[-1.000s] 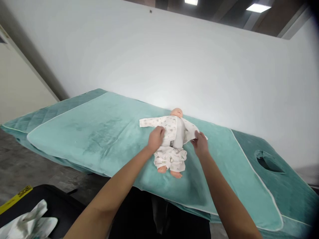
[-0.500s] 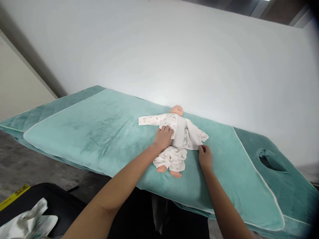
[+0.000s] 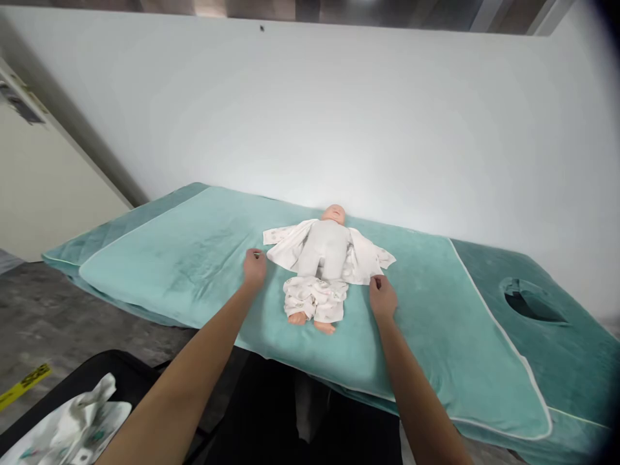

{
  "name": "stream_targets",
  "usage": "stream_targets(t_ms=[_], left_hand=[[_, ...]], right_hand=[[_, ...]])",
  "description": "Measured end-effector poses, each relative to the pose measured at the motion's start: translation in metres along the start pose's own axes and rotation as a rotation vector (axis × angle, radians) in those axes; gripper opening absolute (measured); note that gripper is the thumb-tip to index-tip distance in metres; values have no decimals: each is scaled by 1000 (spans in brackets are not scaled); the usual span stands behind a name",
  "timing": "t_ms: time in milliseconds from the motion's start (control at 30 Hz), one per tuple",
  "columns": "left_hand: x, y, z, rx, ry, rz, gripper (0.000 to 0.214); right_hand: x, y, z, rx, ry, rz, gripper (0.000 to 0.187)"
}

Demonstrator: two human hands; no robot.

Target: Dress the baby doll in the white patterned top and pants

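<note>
A baby doll (image 3: 323, 248) lies on its back on a teal blanket (image 3: 184, 258), head toward the wall. Its white printed shirt (image 3: 365, 259) is spread open to both sides, baring the grey cloth torso. Printed pants (image 3: 314, 298) cover the legs, and the bare feet stick out. My left hand (image 3: 254, 268) rests on the blanket just left of the shirt's left flap, fingers curled in a pinch; I cannot make out what it holds. My right hand (image 3: 382, 298) sits at the lower corner of the right flap, fingers closed on its edge.
The blanket covers a teal massage table (image 3: 571, 361) with a face hole (image 3: 530, 305) at the right end. A white wall stands close behind. At lower left, a black surface (image 3: 97, 378) holds a crumpled printed cloth (image 3: 72, 420). Yellow tape (image 3: 24, 385) marks the floor.
The shirt's left flap, held closed over the chest before, now lies open. My left hand moved off the torso to the left, and my right hand stayed at the right flap's corner.
</note>
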State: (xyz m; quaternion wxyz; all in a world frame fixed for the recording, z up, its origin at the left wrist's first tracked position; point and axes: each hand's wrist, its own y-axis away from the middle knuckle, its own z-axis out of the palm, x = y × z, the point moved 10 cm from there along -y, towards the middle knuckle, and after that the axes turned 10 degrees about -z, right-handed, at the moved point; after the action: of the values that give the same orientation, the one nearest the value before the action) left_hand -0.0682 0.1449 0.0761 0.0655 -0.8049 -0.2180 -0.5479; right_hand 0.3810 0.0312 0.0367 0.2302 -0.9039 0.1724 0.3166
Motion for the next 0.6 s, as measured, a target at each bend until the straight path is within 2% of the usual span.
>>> stream_targets(t_ms=[67,233,333,467,600], left_hand=[[-2,14,8,-70,0,38,17],[-7,65,42,-341,8,106,24],[-9,88,54,-534,34,124,32],[-8,102,59,-805,141,104,34],[-21,103,66,-976,94,42,37]], right_hand=[[2,0,1,-2,-15,-5,31],[-2,3,-1,-2,-45,-29,30],[-17,5,-1,-5,-118,-153,31],[-47,12,-1,-24,-202,-358,33],[-82,16,4,-56,-301,-498,25]])
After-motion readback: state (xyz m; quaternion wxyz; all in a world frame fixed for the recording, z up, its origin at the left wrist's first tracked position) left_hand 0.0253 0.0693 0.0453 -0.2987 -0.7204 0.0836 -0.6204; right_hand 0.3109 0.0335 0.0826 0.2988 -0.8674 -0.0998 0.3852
